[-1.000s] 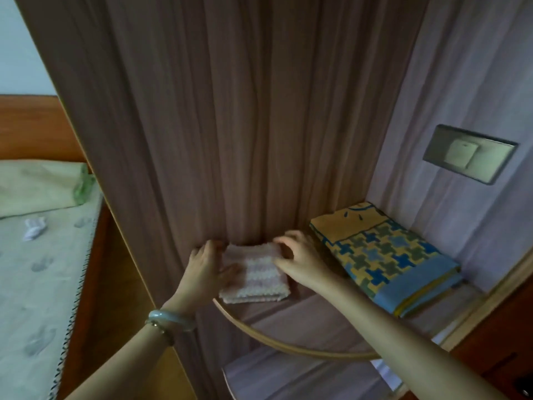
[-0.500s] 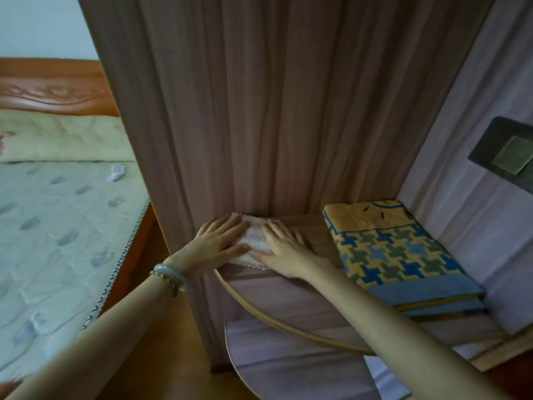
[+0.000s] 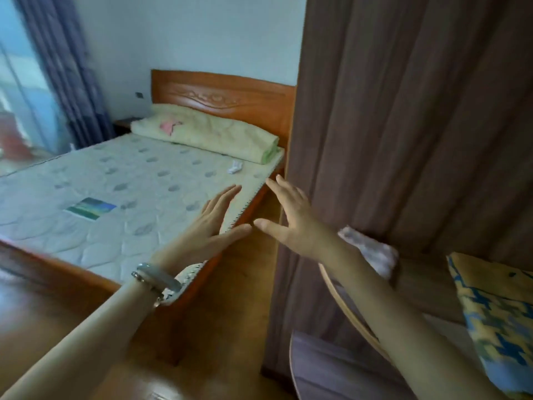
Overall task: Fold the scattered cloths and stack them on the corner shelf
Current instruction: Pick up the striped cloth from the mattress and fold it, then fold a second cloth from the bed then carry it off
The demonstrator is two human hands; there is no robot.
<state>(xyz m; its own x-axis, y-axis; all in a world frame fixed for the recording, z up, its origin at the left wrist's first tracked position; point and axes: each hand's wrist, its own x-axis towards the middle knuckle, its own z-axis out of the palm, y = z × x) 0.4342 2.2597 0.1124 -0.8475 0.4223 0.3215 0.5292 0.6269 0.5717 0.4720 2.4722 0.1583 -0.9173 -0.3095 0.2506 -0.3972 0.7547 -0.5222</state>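
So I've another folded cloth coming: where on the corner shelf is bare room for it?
The corner shelf is bare between the pink cloth on its left and the blue-yellow cloth, which crowds its right. The lower shelf shows bare board too.

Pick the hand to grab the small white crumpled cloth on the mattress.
Likely left: left hand hovers over the mattress, pointing at the small white crumpled cloth; right hand hangs beyond its edge.

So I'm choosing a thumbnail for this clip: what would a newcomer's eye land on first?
The left hand and right hand, open with fingers spread, hover mid-frame holding nothing. Behind the right wrist, a folded pink-and-white cloth lies on the rounded wooden shelf; a green-and-blue cloth lies on the pale quilted mattress.
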